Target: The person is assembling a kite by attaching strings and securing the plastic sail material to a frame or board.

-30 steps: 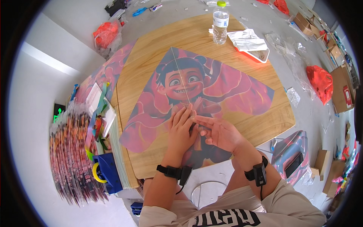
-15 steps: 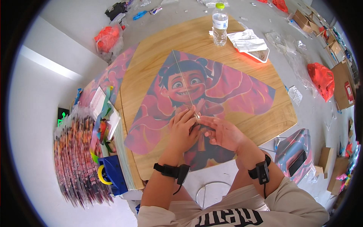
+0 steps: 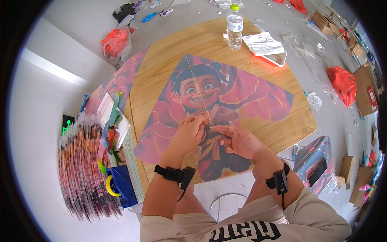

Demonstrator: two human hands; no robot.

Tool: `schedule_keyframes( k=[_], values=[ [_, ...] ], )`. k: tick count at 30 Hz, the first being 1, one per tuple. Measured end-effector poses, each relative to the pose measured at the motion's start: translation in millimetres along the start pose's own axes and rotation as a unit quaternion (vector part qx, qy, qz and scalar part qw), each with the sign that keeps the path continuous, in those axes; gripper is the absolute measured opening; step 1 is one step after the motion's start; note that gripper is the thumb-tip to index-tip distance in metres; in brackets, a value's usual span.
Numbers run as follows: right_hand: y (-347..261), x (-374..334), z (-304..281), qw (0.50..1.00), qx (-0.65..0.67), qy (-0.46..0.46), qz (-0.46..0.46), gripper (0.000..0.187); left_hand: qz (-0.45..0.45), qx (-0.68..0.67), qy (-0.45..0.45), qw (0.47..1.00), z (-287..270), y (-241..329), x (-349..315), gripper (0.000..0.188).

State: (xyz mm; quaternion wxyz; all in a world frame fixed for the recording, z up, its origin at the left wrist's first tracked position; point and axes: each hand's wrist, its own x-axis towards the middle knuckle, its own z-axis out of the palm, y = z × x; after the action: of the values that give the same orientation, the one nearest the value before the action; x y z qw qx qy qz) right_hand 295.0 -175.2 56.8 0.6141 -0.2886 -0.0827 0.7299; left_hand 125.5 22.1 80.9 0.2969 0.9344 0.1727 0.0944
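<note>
A kite-shaped printed sheet [image 3: 258, 97] with a cartoon child and red-pink swirls lies flat on the wooden table. Down its middle runs a thin pale rod [image 3: 196, 82], from the top corner to my hands. My left hand [image 3: 192, 129] is closed, its fingertips pinching at the rod near its lower end; the exact grip is partly hidden. Just right of it, my right hand [image 3: 242, 140] rests palm toward the left, index finger stretched out with its tip on the rod's lower end. Its other fingers are partly bent and nothing shows in them.
A water bottle [image 3: 234, 30] and a red-white tray [image 3: 278, 59] with white paper stand on the table's far side. To the left are a blue tape dispenser [image 3: 121, 187] and a thick stack of printed sheets [image 3: 80, 165]. A phone [image 3: 317, 173] lies at right.
My left hand's fingers, spread over the sheet before, have drawn together into a pinch, and its wrist has moved slightly left. The right hand has barely shifted.
</note>
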Motion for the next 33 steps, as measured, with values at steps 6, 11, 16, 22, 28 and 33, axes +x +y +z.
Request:
schedule_keyframes(
  k=[6, 11, 16, 22, 28, 33],
  values=[
    [-1, -3, -2, 1.000, 0.019, -0.024, 0.004, 0.064, -0.017, 0.064, 0.084, 0.994, 16, 12, 10, 0.028],
    [2, -3, -7, 0.999, 0.024, -0.042, 0.004, 0.066, -0.031, 0.099, 0.165, 0.981, 34, 9, 18, 0.019],
    [3, -4, -7, 0.998, 0.041, -0.043, 0.017, 0.065, -0.057, 0.077, 0.202, 0.975, 42, 8, 22, 0.016],
    [1, -6, -6, 0.998, 0.041, -0.040, 0.022, 0.064, -0.046, 0.124, 0.214, 0.968, 41, 13, 23, 0.015],
    [2, -7, -7, 0.998, 0.053, -0.043, 0.019, 0.064, -0.043, 0.086, 0.233, 0.968, 48, 2, 21, 0.021],
    [3, -7, -10, 0.997, 0.063, -0.031, 0.018, 0.058, -0.048, 0.105, 0.213, 0.970, 47, 8, 15, 0.030]
  ],
)
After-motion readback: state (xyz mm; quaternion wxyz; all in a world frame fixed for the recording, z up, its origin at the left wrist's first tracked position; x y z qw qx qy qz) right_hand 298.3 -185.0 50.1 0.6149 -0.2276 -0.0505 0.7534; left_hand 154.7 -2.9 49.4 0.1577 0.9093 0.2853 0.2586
